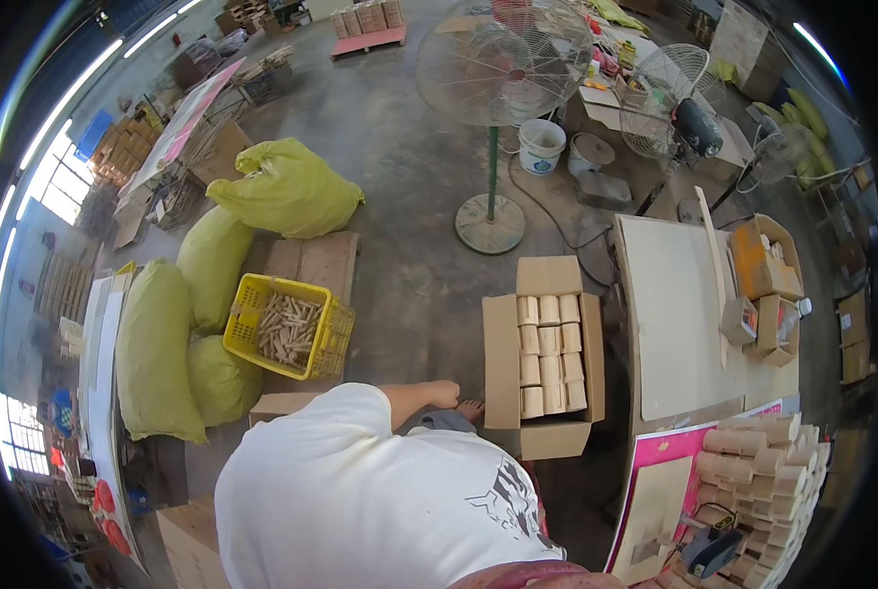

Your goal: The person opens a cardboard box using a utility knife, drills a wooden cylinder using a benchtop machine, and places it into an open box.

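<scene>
My left hand (444, 395) shows at the end of my bent arm, beside my grey-clad knee and above my bare foot (470, 409). Its fingers look curled in, and I see nothing in them. My right hand is out of view. Just right of the left hand, apart from it, stands an open cardboard box (502, 363) with its flaps folded out. Pale wooden cylinders (550, 341) fill it in rows. My white shirt (360, 481) covers the lower middle of the view.
Left are a yellow crate (245, 314) of small wooden pieces and stuffed green sacks (159, 353). A board-topped table (674, 304) stands right, with stacked wooden cylinders (772, 471) and a dark tool (711, 552) near me. A standing fan (491, 221) and bucket (541, 147) are ahead.
</scene>
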The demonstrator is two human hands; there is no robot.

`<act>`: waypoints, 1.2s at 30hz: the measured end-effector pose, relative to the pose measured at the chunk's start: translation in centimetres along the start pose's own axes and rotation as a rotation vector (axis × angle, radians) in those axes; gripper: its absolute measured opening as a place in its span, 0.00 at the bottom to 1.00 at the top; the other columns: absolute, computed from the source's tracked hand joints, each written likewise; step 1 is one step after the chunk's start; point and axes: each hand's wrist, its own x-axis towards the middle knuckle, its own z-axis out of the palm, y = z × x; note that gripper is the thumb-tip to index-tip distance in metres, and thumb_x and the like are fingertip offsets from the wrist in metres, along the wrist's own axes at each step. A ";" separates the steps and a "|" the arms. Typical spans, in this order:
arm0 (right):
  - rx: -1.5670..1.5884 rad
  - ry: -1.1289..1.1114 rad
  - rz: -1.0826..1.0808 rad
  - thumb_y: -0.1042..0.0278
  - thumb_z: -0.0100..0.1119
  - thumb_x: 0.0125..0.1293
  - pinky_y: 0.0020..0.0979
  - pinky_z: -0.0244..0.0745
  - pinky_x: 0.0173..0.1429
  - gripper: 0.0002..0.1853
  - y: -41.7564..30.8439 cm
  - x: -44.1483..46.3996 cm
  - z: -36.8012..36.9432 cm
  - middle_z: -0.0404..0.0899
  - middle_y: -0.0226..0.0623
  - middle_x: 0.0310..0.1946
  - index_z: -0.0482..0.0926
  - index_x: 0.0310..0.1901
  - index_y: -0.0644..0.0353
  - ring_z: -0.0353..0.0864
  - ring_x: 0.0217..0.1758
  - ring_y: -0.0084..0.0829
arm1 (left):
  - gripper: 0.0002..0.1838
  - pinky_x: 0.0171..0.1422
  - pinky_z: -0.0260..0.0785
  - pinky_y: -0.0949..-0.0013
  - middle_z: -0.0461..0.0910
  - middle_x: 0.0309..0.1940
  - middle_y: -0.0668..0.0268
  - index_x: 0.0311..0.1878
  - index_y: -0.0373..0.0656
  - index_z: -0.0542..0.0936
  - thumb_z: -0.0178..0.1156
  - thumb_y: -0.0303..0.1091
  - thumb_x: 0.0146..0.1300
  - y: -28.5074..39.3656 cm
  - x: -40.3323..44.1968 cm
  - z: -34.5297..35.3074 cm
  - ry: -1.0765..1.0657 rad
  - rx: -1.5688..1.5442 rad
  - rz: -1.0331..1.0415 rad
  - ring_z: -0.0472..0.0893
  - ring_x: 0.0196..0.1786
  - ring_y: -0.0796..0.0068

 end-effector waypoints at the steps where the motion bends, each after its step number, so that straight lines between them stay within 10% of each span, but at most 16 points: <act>1: 0.007 0.006 0.002 0.73 0.58 0.65 0.32 0.81 0.39 0.09 -0.1 -0.1 0.1 0.84 0.39 0.31 0.85 0.34 0.68 0.86 0.36 0.33 | 0.20 0.57 0.79 0.47 0.86 0.45 0.36 0.44 0.28 0.88 0.63 0.37 0.58 -0.2 -0.1 -0.2 -0.015 0.013 0.005 0.87 0.50 0.38; 16: 0.018 0.101 0.062 0.73 0.59 0.64 0.31 0.79 0.38 0.09 0.2 -2.5 1.7 0.84 0.36 0.27 0.86 0.31 0.68 0.85 0.34 0.30 | 0.21 0.61 0.76 0.47 0.86 0.50 0.40 0.49 0.33 0.86 0.62 0.40 0.61 -2.2 4.8 -0.9 -0.160 0.026 0.016 0.85 0.56 0.42; 24: -0.020 0.041 -0.027 0.73 0.59 0.64 0.30 0.78 0.38 0.10 -0.6 -1.1 2.7 0.84 0.34 0.26 0.86 0.29 0.67 0.85 0.33 0.29 | 0.17 0.53 0.78 0.47 0.86 0.43 0.39 0.47 0.32 0.85 0.61 0.38 0.65 1.4 3.5 -7.1 0.290 -0.260 0.147 0.86 0.48 0.38; 30: -0.039 -0.049 -0.267 0.73 0.59 0.64 0.30 0.78 0.38 0.10 -1.0 0.5 2.2 0.84 0.33 0.24 0.86 0.28 0.67 0.85 0.32 0.28 | 0.18 0.47 0.78 0.65 0.90 0.43 0.59 0.59 0.38 0.83 0.58 0.41 0.78 7.6 -5.9 -15.4 0.436 -0.708 0.058 0.88 0.44 0.72; 36: 0.101 -0.083 -0.084 0.75 0.61 0.63 0.35 0.79 0.39 0.08 -2.1 -1.6 1.0 0.86 0.38 0.28 0.88 0.32 0.69 0.84 0.32 0.31 | 0.14 0.32 0.70 0.75 0.89 0.32 0.67 0.53 0.38 0.84 0.57 0.39 0.81 16.1 -15.7 -23.3 0.824 -0.761 0.248 0.86 0.34 0.82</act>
